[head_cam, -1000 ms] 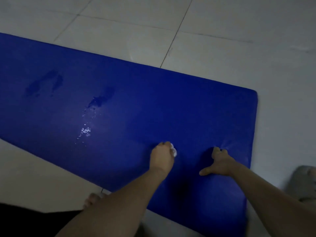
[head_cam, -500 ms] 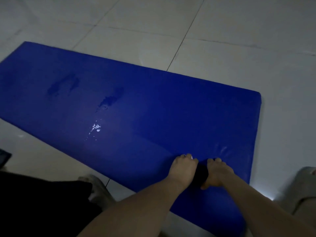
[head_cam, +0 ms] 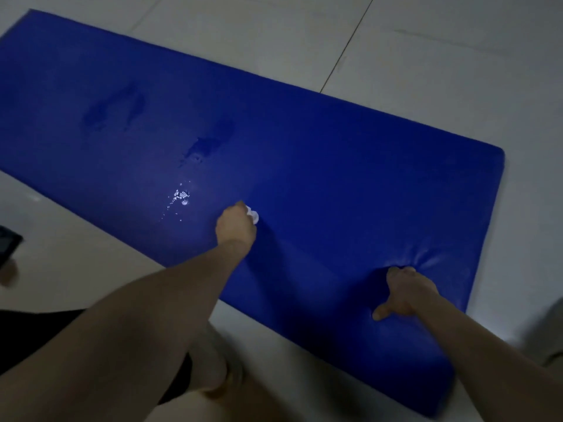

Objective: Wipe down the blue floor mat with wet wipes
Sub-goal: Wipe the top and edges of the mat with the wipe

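My left hand (head_cam: 236,226) was curled tight round a white wet wipe (head_cam: 253,215), which poked out past the knuckles and touched the blue floor mat (head_cam: 350,166) beneath it. Just left of that hand, wet droplets (head_cam: 182,196) glinted. Well to its right, my right hand (head_cam: 406,295) leaned on the mat, thumb spread, fingertips sunk in a pucker. Gripping or only pressing, I could not tell.

Shows pale floor tiles (head_cam: 457,71) in dim light, split by a thin dark grout line (head_cam: 344,50) running diagonally toward the top edge. Cuts off a dark flat object (head_cam: 7,248) at the left border, too blurred to identify. Includes grey fabric (head_cam: 548,330) at the right border and black fabric (head_cam: 36,336) at lower left.
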### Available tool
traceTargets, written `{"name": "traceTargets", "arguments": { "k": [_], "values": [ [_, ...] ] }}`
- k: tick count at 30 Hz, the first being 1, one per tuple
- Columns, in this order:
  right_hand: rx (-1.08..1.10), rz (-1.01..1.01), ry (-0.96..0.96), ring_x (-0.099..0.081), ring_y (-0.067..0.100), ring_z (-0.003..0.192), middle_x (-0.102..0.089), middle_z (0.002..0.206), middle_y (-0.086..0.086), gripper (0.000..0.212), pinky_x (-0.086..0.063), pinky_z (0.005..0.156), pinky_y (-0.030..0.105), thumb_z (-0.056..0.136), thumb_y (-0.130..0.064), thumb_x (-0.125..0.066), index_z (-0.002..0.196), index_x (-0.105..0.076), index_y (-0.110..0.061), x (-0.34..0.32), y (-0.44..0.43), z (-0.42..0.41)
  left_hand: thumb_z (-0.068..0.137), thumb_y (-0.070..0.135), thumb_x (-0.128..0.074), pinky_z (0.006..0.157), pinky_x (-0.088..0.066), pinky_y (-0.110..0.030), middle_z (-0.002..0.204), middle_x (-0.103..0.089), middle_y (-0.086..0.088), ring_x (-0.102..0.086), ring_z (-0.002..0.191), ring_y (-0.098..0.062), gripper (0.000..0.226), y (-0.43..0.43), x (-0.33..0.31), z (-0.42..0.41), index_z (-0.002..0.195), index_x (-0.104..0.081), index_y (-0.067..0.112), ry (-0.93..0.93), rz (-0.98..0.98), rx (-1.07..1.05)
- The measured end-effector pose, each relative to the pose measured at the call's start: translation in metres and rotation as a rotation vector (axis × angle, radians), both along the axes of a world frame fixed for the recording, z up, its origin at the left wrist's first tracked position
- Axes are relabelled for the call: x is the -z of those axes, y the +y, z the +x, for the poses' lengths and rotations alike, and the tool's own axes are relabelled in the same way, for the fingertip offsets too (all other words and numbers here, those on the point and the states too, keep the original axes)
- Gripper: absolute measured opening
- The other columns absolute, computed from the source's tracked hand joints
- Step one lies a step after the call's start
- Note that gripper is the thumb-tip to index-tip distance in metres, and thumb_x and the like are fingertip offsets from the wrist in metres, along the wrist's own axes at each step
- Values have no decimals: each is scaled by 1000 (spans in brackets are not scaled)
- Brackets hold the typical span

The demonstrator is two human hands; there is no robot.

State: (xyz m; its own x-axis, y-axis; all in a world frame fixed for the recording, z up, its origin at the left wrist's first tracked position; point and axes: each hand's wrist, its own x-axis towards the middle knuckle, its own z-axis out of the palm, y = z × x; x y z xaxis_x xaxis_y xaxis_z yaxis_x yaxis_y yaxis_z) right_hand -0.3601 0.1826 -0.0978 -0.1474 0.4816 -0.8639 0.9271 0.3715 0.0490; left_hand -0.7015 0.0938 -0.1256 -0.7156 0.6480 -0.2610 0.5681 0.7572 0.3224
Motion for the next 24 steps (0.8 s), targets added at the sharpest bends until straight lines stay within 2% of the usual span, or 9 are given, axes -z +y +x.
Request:
{"name": "traceTargets", "arguments": {
  "k": [4,7,9,11,13,17,19,21,24],
  "values": [
    [-7,-4,-4,-48,25,127,-38,144,10,112,-50,102,40,62,-71,-82,146,-34,-15,-8,0,-5,102,15,-52,77,-51,-36,108,-70,-14,-67,98,-32,18,-9,-1,44,106,-66,3,-68,57,48],
    [-14,5,-3,-49,24,125,-41,142,10,113,-51,101,40,60,-73,-82,145,-36,-14,-10,-3,-4,97,8,-52,81,-54,-38,107,-69,-10,-67,97,-30,13,-16,7,98,101,-64,8,-169,90,177],
    [-19,14,-2,-50,25,125,-40,143,11,115,-51,100,40,60,-73,-82,146,-35,-13,-10,-4,-2,96,7,-54,82,-53,-40,108,-67,-11,-66,96,-30,13,-19,9,138,106,-62,10,-200,73,264],
    [-21,22,3,-50,27,125,-40,144,12,114,-50,100,40,60,-73,-82,145,-35,-13,-9,-4,-1,97,10,-54,79,-53,-42,106,-66,-10,-65,92,-28,12,-23,9,176,108,-55,12,-238,86,380],
    [-34,19,-7,-51,27,124,-41,144,12,112,-51,98,40,60,-72,-82,145,-36,-14,-9,-2,-2,97,11,-53,70,-52,-43,94,-63,-7,-60,79,-24,10,-29,8,203,103,-46,15,-275,93,531],
    [-35,7,-28,-53,26,121,-43,141,10,108,-53,96,40,58,-70,-85,141,-40,-16,-6,0,-2,92,6,-59,68,-48,-38,88,-59,-7,-53,74,-23,13,-33,7,204,95,-51,16,-138,67,816],
    [-36,13,-23,-54,25,120,-44,139,9,106,-53,96,40,58,-70,-85,138,-42,-16,-4,0,1,94,11,-59,66,-48,-40,85,-61,-7,-56,72,-26,7,-32,8,180,96,-55,16,-54,107,817],
    [-38,18,-15,-54,24,120,-44,139,8,105,-54,96,40,58,-71,-84,138,-43,-16,-2,0,2,96,15,-56,67,-46,-39,88,-64,-8,-59,76,-29,4,-31,10,142,99,-57,17,-15,119,717],
    [-36,18,-12,-53,24,121,-42,141,9,109,-54,96,40,58,-73,-83,141,-40,-15,-2,0,1,98,17,-51,73,-51,-43,100,-65,-12,-61,87,-34,12,-24,6,75,105,-60,15,59,50,547]
  ]
}}
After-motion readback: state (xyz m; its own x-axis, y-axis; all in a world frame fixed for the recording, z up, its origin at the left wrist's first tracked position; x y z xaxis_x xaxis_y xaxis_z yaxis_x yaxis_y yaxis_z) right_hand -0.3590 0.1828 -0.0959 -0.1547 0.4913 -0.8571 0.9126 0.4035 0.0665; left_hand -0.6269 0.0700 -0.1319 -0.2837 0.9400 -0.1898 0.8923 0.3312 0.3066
